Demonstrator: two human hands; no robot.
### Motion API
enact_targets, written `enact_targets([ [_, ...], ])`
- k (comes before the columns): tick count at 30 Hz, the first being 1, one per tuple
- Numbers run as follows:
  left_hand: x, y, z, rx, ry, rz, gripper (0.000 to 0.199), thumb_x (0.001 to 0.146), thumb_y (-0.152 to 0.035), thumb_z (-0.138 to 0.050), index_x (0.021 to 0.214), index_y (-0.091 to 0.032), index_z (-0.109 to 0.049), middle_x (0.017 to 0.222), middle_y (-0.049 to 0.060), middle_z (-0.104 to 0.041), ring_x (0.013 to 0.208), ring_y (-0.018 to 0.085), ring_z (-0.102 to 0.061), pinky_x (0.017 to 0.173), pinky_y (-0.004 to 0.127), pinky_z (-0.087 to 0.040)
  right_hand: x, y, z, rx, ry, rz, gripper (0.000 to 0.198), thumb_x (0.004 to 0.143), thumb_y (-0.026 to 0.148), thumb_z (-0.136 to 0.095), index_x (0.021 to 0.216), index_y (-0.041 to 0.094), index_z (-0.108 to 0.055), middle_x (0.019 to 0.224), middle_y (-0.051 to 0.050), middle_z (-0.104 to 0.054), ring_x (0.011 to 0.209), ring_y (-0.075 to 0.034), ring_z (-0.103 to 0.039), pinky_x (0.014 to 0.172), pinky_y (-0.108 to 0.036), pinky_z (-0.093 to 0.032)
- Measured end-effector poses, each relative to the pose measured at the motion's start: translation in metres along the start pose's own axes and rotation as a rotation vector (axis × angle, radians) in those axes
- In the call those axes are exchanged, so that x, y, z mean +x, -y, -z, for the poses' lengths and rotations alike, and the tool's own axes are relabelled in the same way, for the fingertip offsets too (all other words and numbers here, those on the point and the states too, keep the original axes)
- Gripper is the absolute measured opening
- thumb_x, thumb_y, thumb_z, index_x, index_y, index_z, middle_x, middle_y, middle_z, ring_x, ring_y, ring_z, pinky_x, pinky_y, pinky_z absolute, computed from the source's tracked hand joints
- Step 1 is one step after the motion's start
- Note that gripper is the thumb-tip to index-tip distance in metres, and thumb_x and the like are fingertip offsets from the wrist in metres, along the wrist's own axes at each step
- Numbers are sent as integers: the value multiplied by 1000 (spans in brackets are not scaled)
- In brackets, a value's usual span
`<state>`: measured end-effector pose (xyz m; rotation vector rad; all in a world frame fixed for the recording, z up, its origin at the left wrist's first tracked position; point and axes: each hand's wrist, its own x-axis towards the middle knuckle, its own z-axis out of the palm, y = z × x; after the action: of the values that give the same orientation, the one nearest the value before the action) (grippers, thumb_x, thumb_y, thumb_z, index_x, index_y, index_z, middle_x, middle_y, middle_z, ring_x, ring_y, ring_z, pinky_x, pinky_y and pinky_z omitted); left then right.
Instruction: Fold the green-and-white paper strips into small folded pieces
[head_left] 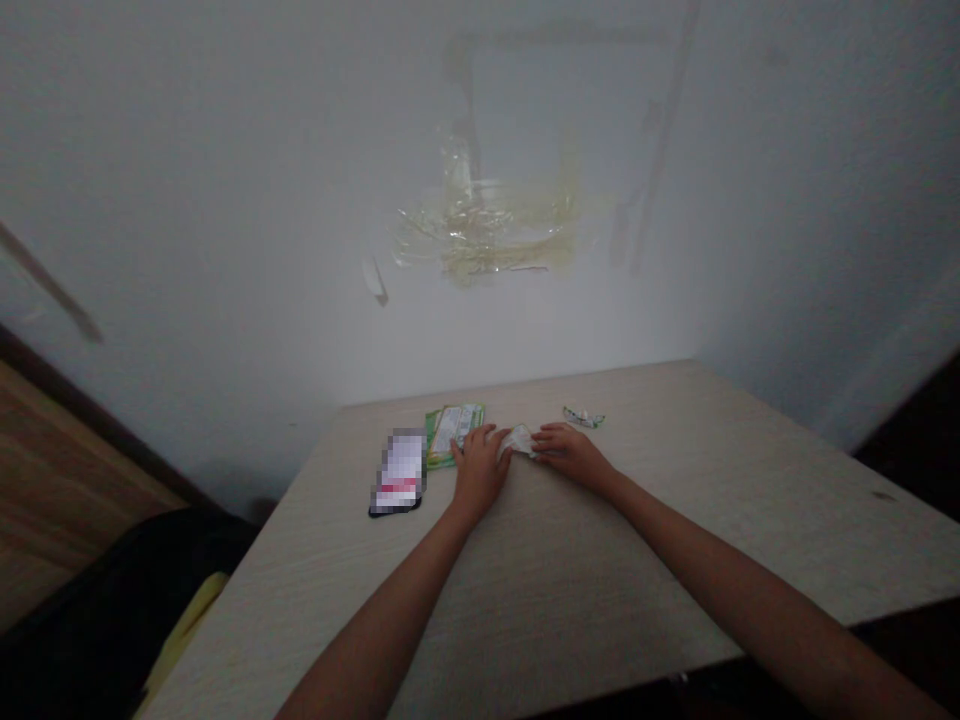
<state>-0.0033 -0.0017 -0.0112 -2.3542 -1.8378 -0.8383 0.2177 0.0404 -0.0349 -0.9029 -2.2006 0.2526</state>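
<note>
A small crumpled white piece (519, 438), like tissue or thin film, lies low over the table between my two hands. My left hand (480, 475) has its thumb and forefinger at the left edge of this piece. Its other fingers spread over the near right part of some green and white packets (450, 432). From the right, my right hand (576, 456) pinches the opposite edge of the white piece. What exactly the piece is, I cannot make out.
Left of the packets lies a phone (401, 475) with a blurred screen. A small crumpled green and clear wrapper (583, 418) rests beyond my right hand. The pale wooden table (540, 580) meets a wall (300, 200) with old tape on it. Dark cloth (127, 590) is at lower left.
</note>
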Motion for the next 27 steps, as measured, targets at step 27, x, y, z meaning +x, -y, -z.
enact_targets([
  [27,-4,-3,1,54,136,-20,31,86,-39,-59,114,-48,-66,140,3,-51,137,33,-33,106,78,-3,-4,-6,-7,-223,-110,-173,25,84,32,-66,105,21,-75,107,-12,-65,105,-26,-56,96,-44,-44],
])
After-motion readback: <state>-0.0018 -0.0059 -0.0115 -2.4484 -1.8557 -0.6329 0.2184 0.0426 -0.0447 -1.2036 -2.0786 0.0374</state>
